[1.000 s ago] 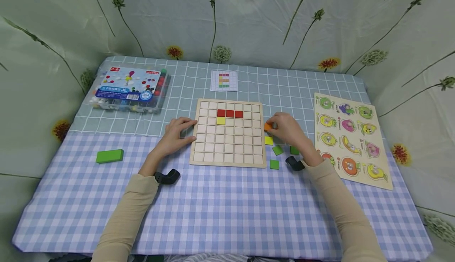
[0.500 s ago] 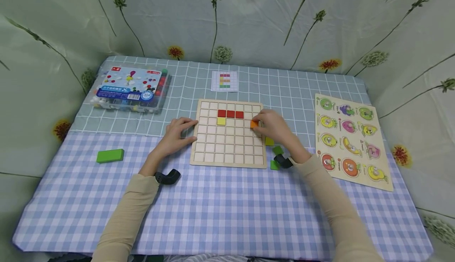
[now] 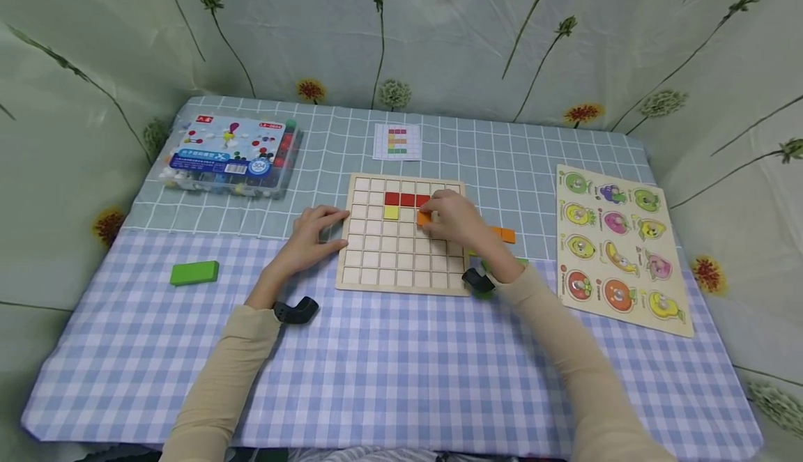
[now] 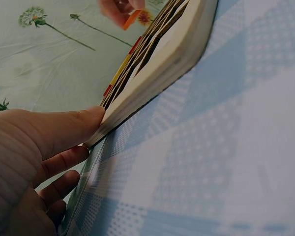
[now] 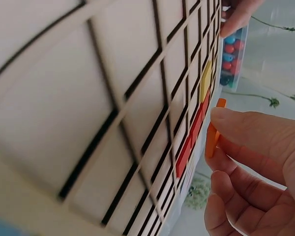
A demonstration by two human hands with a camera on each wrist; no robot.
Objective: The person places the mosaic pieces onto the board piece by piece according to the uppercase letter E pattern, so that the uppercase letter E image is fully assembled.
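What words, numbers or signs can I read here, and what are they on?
"304": plastic box, on its round badge.
"E": shaped by coloured squares on the pattern card.
The box's other lettering, partly Chinese: too blurred to read surely.
Captions on the fruit board: too small to read.
Wooden grid: no text seen.

Head view: soft, even, moderately bright light; small print too fine to read clearly
Backdrop (image 3: pixel 464 37): faint pale sheen on its folds, darker toward the lower left corner
Grid board (image 3: pixel 379 274): soft shading beneath the right hand (image 3: pixel 458 218)
Left wrist view: dim and greyish; left hand (image 4: pixel 19 152) shaded around its lower fingers (image 4: pixel 61 187)
Right wrist view: nearest squares blurred and stretched by perspective; orange tile (image 5: pixel 212 142) fairly crisp
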